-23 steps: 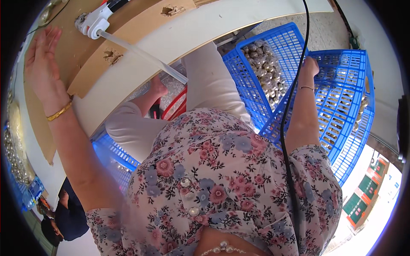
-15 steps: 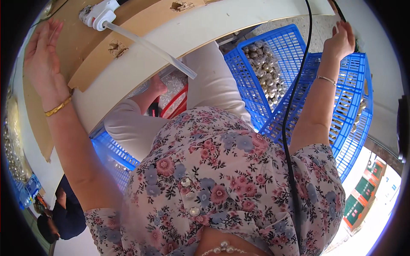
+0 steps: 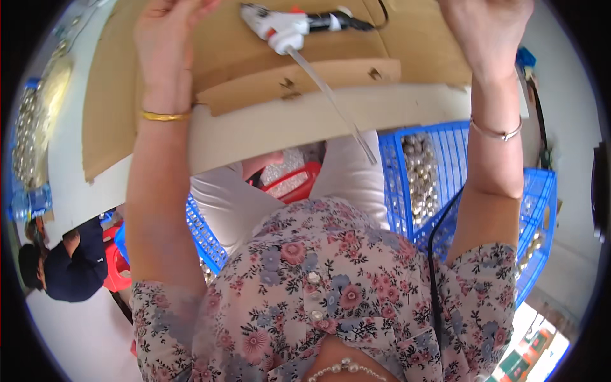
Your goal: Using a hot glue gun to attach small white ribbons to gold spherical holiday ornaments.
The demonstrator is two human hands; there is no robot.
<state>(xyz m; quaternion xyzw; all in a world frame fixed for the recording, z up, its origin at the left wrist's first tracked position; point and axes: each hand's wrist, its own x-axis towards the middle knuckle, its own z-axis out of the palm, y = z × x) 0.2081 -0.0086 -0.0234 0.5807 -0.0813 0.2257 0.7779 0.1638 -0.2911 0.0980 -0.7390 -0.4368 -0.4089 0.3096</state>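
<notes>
Both of my hands reach over the cardboard-covered table, cut off by the upper edge of the picture. My left hand point(image 3: 167, 48), above a gold bangle, has its visible fingers bent together; what they hold, if anything, is out of sight. My right hand point(image 3: 490, 35), above a silver bracelet, shows its back and wrist, with the fingertips hidden. Between them a white and black glue gun point(image 3: 286, 32) lies on the cardboard point(image 3: 223, 44). A long translucent glue stick point(image 3: 331, 95) sticks out of it past the table's near edge. Neither hand visibly touches the gun.
Blue plastic crates point(image 3: 394, 172) stand below the table to the right, with shiny round pieces point(image 3: 421, 181) inside. A black cable point(image 3: 433, 254) hangs over my blouse. At the left are bagged shiny pieces point(image 3: 28, 140), a water bottle point(image 3: 32, 202) and a person in dark clothes point(image 3: 76, 267).
My view has shifted, bringing the whole glue gun into sight. Both hands are now farther up in the picture, the left one nearer the middle. The left fingers, spread before, are now bent together.
</notes>
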